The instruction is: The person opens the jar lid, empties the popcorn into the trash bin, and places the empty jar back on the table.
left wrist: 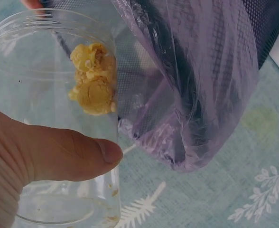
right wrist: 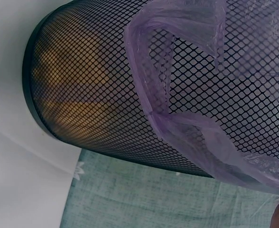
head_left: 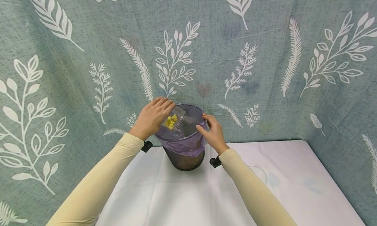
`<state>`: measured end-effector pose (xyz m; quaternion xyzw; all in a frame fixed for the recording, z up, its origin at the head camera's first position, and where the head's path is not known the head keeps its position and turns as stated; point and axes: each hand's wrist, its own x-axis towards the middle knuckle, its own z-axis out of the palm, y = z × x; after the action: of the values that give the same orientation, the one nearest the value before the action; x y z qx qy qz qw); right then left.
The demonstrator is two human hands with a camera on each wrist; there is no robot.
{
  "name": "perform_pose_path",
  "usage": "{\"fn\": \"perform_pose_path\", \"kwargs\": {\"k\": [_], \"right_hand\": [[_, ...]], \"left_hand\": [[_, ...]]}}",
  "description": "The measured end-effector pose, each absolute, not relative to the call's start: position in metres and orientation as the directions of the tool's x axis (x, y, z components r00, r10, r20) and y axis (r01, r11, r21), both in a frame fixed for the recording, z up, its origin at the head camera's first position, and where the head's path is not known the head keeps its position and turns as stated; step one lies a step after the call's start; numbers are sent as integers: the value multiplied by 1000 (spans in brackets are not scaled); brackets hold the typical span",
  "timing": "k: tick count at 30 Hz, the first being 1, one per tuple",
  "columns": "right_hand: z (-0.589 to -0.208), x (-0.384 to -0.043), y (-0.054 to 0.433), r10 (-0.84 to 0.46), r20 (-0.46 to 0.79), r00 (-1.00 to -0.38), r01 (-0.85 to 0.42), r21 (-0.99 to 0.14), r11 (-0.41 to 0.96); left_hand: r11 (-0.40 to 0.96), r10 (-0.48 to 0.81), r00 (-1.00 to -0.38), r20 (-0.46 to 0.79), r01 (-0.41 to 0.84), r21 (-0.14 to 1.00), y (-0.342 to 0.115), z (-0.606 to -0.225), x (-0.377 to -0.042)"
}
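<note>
In my left hand [head_left: 154, 116] I grip a clear plastic jar [left wrist: 49, 109], tilted with its mouth over the wastebasket's opening. Yellow popcorn [head_left: 170, 122] lies along the jar's lower side, with crumbs near its base. The black mesh wastebasket [head_left: 185, 162] stands on the table, leaning slightly. A thin purple bag [head_left: 184, 145] lines it and folds over the rim. With thumb and fingers bent, my right hand [head_left: 213, 134] holds the basket's rim on the right side; only a fingertip shows in the right wrist view. Something orange-brown [right wrist: 73, 85] shows through the mesh near the bottom.
A white cloth covers the table [head_left: 182, 199]. To the right lies a clear round lid [head_left: 259, 173], partly behind my right sleeve. A green-grey curtain [head_left: 206, 55] with white leaf prints hangs close behind the basket and along both sides.
</note>
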<state>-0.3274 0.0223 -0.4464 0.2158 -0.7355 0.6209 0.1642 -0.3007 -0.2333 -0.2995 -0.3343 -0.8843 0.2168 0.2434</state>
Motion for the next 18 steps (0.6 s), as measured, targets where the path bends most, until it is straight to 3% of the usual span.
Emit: {"fn": "perform_pose_path", "kwargs": {"k": [18], "right_hand": [[-447,-328,23,-120,505,-855,-518,-843,144]], "left_hand": [[646,704,-672,230,471,-600,-225,-290,-303]]}}
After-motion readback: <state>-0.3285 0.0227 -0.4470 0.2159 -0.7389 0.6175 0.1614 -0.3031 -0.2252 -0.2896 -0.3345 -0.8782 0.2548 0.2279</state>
